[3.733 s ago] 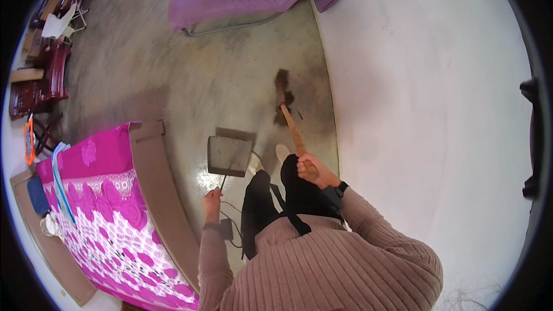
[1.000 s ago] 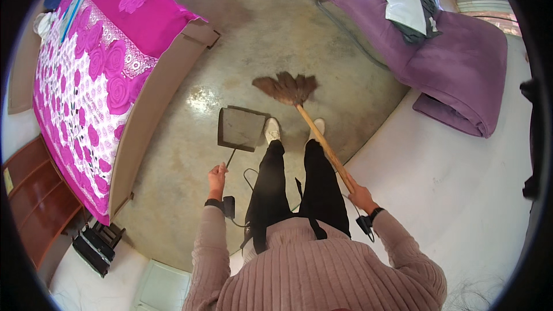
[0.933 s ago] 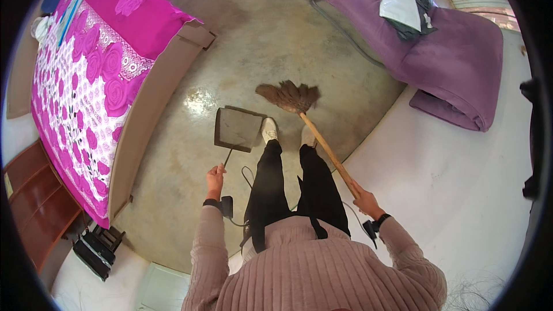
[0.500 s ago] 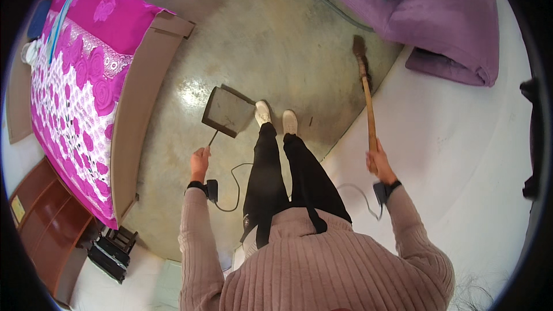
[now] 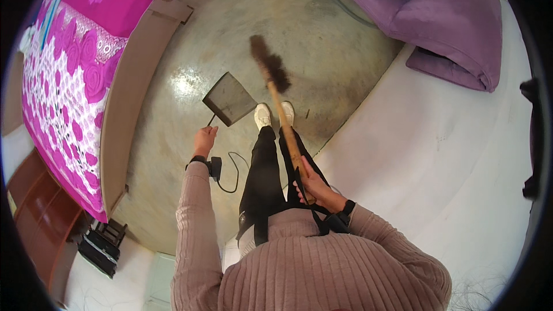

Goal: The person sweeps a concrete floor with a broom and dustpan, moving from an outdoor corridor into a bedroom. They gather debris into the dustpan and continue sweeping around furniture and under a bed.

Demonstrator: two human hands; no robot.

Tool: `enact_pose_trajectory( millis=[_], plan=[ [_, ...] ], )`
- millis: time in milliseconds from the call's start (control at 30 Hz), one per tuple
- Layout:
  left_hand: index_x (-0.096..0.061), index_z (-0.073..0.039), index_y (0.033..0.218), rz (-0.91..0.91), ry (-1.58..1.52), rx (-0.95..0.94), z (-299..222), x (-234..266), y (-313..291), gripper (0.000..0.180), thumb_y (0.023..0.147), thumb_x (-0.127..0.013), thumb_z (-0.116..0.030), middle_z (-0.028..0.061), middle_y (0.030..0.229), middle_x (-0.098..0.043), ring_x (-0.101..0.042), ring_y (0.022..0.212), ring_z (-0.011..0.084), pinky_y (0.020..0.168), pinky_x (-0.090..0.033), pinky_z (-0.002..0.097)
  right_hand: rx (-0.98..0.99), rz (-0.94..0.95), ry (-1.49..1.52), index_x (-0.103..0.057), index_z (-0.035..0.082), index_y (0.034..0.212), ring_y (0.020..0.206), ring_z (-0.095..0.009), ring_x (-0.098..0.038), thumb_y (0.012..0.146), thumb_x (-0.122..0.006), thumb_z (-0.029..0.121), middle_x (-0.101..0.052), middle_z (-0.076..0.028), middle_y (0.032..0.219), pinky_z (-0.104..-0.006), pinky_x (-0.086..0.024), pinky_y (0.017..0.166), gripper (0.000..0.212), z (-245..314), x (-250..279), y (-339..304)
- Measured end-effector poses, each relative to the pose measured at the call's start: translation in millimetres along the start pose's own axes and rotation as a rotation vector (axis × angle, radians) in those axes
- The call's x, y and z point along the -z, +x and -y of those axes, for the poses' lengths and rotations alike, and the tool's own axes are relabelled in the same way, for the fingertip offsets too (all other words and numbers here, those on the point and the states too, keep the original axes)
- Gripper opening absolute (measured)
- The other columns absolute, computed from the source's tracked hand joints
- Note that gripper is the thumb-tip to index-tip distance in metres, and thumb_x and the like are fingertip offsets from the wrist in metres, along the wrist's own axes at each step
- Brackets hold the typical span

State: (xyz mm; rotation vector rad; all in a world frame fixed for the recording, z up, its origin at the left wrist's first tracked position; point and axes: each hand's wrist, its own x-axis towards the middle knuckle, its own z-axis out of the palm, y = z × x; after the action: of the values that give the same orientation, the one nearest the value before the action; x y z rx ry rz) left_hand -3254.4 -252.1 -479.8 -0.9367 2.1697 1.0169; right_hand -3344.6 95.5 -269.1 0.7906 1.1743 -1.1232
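My left hand (image 5: 204,140) is closed round the thin handle of a dustpan (image 5: 229,99), whose square grey pan lies at floor level to the left of my shoes. In front of my body my right hand (image 5: 311,181) grips the lower end of a broom (image 5: 280,106) with a long wooden handle. Its dark brown bristles (image 5: 271,63), smeared by motion, are ahead of my feet and apart from the dustpan, to its upper right. A small dark fleck (image 5: 307,114) marks the floor right of my shoes.
On the left stands a bed (image 5: 74,75) with a pink floral cover and a brown frame (image 5: 135,80). A purple padded seat (image 5: 443,17) is at the upper right, by the white wall (image 5: 426,155). Behind the bed, at lower left, are a reddish wooden cabinet (image 5: 49,219) and a black case (image 5: 99,251).
My right hand has swung the broom leftward from the wall side to in front of my legs. The dustpan has turned slightly, and my left hand has risen a little.
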Motion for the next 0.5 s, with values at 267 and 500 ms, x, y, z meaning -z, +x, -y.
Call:
enact_pose_trajectory(
  millis=[267,500],
  plan=[
    [-0.063,-0.007,0.069,0.075,-0.018,0.117,-7.3,13.0,0.1,0.037,0.081,-0.056,-0.041,0.0136,0.071,-0.063,-0.06,0.068,0.0316,0.064,-0.046,0.0395,-0.133,0.338,0.186,-0.011,0.021,0.144,0.045,-0.009,-0.044,0.082,-0.05,0.002,-0.044,-0.002,0.064,-0.0235,-0.039,0.04,0.076,63.9,-4.7,-34.3],
    [-0.064,-0.006,0.069,-0.009,-0.138,0.139,-17.3,29.2,2.6,0.039,0.081,-0.056,-0.042,0.0134,0.069,-0.063,-0.061,0.067,0.0299,0.065,-0.046,0.0389,-0.109,0.317,0.188,-0.019,0.02,0.14,0.046,-0.008,-0.043,0.084,-0.05,0.004,-0.043,-0.001,0.064,-0.0223,-0.039,0.042,0.066,146.6,18.6,-70.8]
  ],
)
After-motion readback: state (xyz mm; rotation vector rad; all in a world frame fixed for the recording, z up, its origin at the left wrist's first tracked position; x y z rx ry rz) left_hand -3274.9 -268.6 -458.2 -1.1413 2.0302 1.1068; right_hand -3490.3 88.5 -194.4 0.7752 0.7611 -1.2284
